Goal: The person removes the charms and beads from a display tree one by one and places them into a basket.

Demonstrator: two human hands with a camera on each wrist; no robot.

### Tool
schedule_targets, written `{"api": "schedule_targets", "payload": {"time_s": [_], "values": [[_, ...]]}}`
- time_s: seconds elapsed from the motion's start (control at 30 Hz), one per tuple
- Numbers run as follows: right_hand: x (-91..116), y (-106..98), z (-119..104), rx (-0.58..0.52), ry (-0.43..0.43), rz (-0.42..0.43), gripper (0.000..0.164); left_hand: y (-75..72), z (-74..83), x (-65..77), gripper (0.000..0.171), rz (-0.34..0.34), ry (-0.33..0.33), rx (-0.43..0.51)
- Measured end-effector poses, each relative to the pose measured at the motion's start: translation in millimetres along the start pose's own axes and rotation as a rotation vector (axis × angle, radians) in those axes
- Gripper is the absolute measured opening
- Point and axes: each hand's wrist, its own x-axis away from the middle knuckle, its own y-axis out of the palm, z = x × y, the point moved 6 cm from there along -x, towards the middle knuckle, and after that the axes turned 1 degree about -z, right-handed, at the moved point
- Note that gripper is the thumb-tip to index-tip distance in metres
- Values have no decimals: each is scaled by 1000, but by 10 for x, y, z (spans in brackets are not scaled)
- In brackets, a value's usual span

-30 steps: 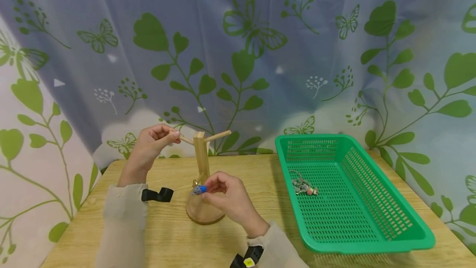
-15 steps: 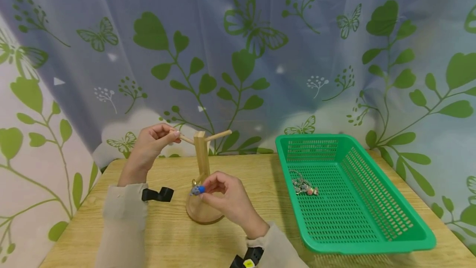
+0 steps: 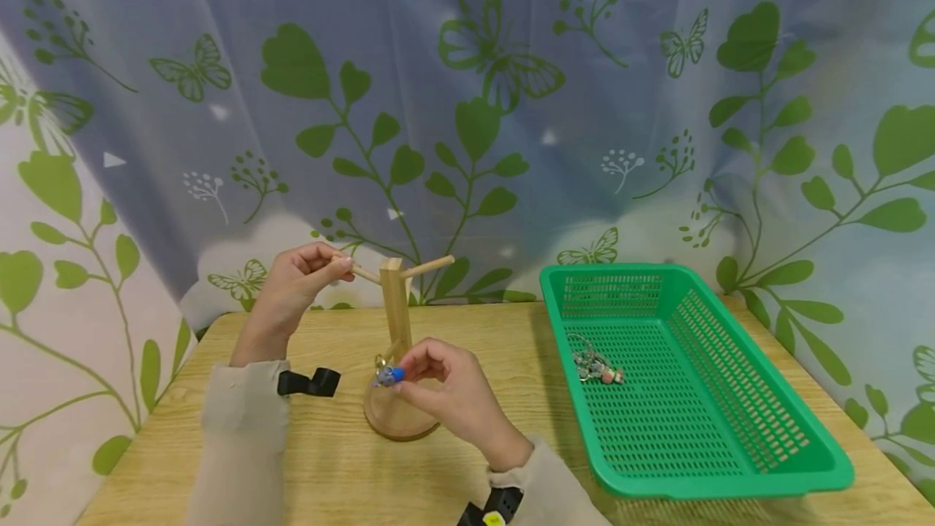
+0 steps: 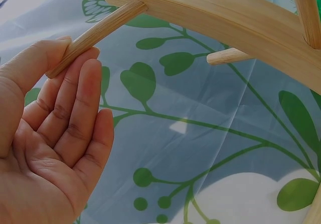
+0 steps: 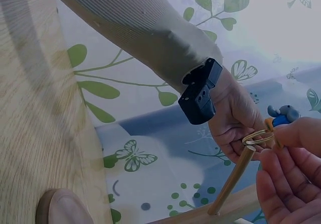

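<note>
A wooden peg stand [image 3: 397,311] with a round base stands on the table. My left hand [image 3: 295,286] pinches its upper left peg [image 4: 100,33] near the tip, between thumb and index finger. Lower down, in front of the post, my right hand [image 3: 453,388] pinches a keychain [image 3: 389,377] with a small grey and blue animal figure. In the right wrist view, the gold key ring [image 5: 258,136] sits right at the tip of a lower peg [image 5: 233,179], and the figure's grey head [image 5: 290,112] shows above my thumb.
A green perforated basket [image 3: 701,485] stands on the right of the wooden table [image 3: 321,461]. Inside it, near the left wall, lie keychains with metal rings and a small pinkish figure [image 3: 612,376]. A leaf-patterned curtain [image 3: 511,185] hangs behind.
My right hand has shifted the keychain very slightly, and its ring and figure have turned a little near the lower peg. The left hand keeps its hold on the upper peg.
</note>
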Motion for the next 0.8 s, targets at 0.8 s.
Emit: {"api": "schedule_targets", "payload": {"time_s": [0.8], "values": [[223,-216,-138,75,2,-17,8,-5,13,8,7,-10,-11,6]]}}
